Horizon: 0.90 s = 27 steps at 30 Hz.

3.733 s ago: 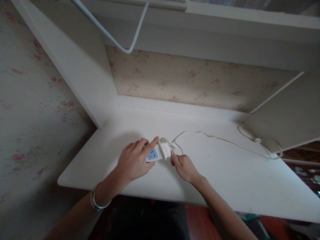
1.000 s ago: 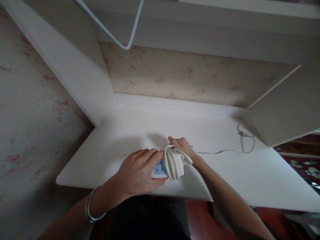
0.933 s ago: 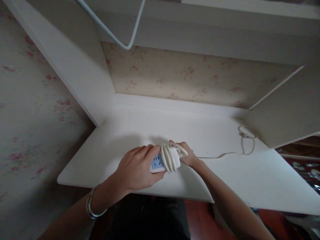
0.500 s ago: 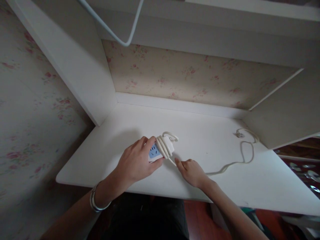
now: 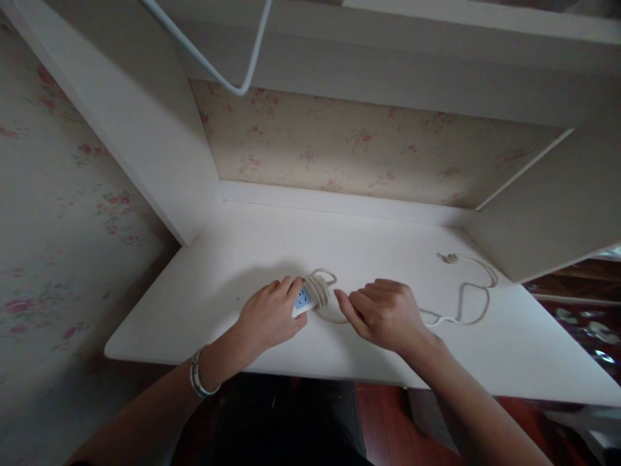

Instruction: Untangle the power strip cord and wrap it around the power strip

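My left hand (image 5: pixel 272 310) grips a white power strip (image 5: pixel 303 301) with a blue socket face, held just over the desk; fingers and palm hide its left end. Several turns of off-white cord (image 5: pixel 318 291) are wrapped around its right end, and a loose loop stands up behind them. To the right, my right hand (image 5: pixel 381 314) is closed with its thumb stretched toward the strip. The cord runs from the strip behind this fist and comes out on its far side; the grip on it is hidden. Farther right, the cord's plug (image 5: pixel 450 258) lies on the desk.
The white desk (image 5: pixel 272 233) has side panels (image 5: pixel 548 213) at left and right and a shelf (image 5: pixel 388 84) overhead. A pale bent rod or cable (image 5: pixel 240 89) hangs at the upper left. Flowered wallpaper (image 5: pixel 359 149) covers the back.
My right hand has lifted toward the camera and turned, its knuckles now facing up. My left hand keeps the power strip at nearly the same place. The plug appears slightly farther left as the view shifts.
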{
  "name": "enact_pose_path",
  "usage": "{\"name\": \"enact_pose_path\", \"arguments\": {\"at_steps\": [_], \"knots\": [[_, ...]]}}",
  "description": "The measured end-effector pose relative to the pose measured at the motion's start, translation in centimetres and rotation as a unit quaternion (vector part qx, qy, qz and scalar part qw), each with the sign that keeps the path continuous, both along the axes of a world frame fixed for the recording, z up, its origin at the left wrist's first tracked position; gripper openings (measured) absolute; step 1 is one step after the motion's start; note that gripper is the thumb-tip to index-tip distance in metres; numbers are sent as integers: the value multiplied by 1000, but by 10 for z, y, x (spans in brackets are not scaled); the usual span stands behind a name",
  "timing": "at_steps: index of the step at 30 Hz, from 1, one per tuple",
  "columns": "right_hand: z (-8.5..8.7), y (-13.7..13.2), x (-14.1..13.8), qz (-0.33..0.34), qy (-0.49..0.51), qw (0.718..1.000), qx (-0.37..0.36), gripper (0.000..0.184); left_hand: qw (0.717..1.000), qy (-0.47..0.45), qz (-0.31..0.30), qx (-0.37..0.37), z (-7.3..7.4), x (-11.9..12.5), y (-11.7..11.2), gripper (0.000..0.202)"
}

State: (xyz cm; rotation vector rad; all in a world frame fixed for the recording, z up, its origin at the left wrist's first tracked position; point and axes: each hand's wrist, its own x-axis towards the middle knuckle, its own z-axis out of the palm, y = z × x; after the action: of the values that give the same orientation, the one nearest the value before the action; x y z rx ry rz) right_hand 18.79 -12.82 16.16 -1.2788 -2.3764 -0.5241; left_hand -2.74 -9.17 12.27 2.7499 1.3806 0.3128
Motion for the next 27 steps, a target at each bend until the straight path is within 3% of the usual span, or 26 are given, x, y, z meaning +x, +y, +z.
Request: {"name": "enact_pose_path", "arguments": {"at_steps": [4, 8, 11, 14, 17, 20, 22, 24, 27], "knots": [[8, 27, -8, 5, 22, 1000, -12, 48, 997, 10, -65, -50, -2, 4, -11, 29], [4, 52, -17, 43, 56, 991, -112, 53, 990, 10, -113, -84, 4, 5, -19, 43], [-6, 66, -21, 77, 130, 966, -209, 55, 984, -7, -149, -99, 15, 2, -22, 52], [-21, 71, -26, 83, 251, 908, -325, 58, 981, -28, -163, -105, 26, -4, -22, 51], [-38, 66, -33, 43, 373, 822, -429, 58, 977, -55, -171, -118, 33, -11, -21, 49], [-53, 55, -36, 21, 454, 726, -517, 58, 977, -93, -145, -123, 33, -15, -18, 52], [-61, 47, -34, 30, 475, 690, -546, 59, 979, -113, -114, -127, 31, -17, -16, 55], [-67, 38, -29, 33, 451, 706, -545, 56, 979, -132, -81, -130, 29, -18, -13, 61], [-70, 20, -23, 20, 332, 772, -542, 48, 982, -159, -24, -96, 25, -18, -4, 74]]}}
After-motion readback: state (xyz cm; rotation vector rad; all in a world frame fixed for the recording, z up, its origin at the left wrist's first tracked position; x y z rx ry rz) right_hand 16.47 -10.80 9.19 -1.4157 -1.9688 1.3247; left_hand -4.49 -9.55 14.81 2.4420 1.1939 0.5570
